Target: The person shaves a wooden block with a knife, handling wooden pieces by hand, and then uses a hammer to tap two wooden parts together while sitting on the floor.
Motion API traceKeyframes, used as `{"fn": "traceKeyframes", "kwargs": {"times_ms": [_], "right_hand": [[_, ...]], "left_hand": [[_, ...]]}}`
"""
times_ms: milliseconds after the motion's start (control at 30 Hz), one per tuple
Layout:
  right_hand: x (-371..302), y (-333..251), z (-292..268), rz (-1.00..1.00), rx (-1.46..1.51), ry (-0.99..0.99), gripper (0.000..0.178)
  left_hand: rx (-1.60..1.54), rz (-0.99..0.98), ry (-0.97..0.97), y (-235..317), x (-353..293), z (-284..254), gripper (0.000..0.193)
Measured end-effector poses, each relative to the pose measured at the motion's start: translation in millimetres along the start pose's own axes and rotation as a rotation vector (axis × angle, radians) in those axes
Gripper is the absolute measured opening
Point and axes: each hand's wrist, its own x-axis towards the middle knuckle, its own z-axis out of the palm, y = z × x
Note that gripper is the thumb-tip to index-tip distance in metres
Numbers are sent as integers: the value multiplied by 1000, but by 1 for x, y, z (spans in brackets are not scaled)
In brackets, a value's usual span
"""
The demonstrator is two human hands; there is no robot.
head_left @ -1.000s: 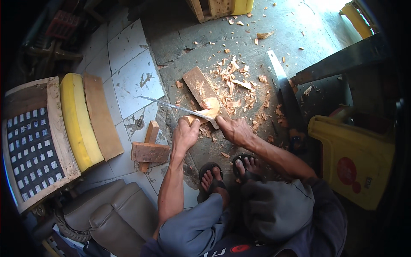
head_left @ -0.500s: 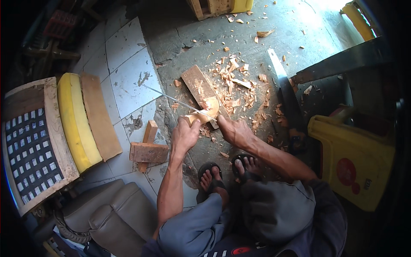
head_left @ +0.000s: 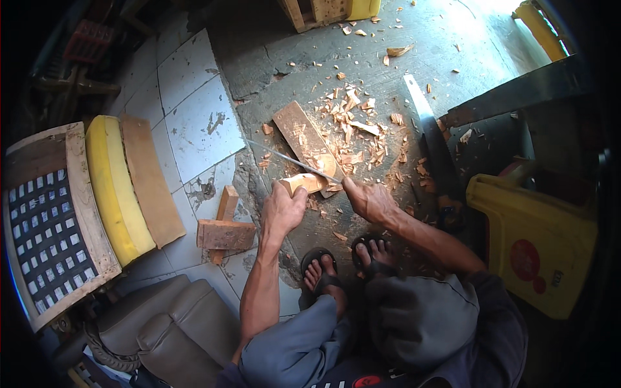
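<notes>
A short, pale, carved wood piece (head_left: 312,182) with a rounded far end lies over a flat wooden board (head_left: 296,127) on the floor. My left hand (head_left: 284,204) is closed round its near left end. My right hand (head_left: 372,199) grips the end of a long thin metal blade (head_left: 284,157), seen almost edge-on. The handle is hidden inside my fist. The blade slants up to the left across the wood piece. From this angle I cannot tell whether its edge touches the wood.
Wood chips (head_left: 349,119) litter the floor beyond the board. A handsaw (head_left: 433,139) lies to the right, near a yellow plastic stool (head_left: 530,239). On the left are a wooden mallet (head_left: 225,234), a yellow foam pad (head_left: 119,187) and a webbed wooden frame (head_left: 48,233). My sandalled feet are close by.
My right hand has shifted right and slightly nearer, drawing the blade along with it. The left hand still holds the wood piece, which has turned slightly.
</notes>
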Motion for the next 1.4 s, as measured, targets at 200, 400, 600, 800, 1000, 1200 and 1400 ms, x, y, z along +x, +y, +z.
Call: {"fn": "traceKeyframes", "kwargs": {"times_ms": [200, 400, 600, 800, 1000, 1200, 1400], "right_hand": [[-3, 5, -21, 117, 293, -81, 21], [-44, 19, -2, 358, 498, 120, 20], [-60, 24, 3, 422, 432, 59, 20], [-71, 22, -11, 358, 327, 50, 20], [-116, 33, -67, 163, -30, -93, 18], [-125, 26, -121, 181, -258, -281, 25], [-111, 26, -145, 136, -399, -336, 25]], "left_hand": [[131, 98, -10, -18, -5, 6, 58], [75, 89, -30, -38, -10, 21, 53], [99, 114, 8, -45, -18, 18, 52], [112, 128, -22, -46, -10, 28, 53], [116, 134, -22, -55, -11, 29, 52], [95, 111, -43, -54, -11, 23, 53], [146, 78, -59, -47, -14, 11, 50]]}}
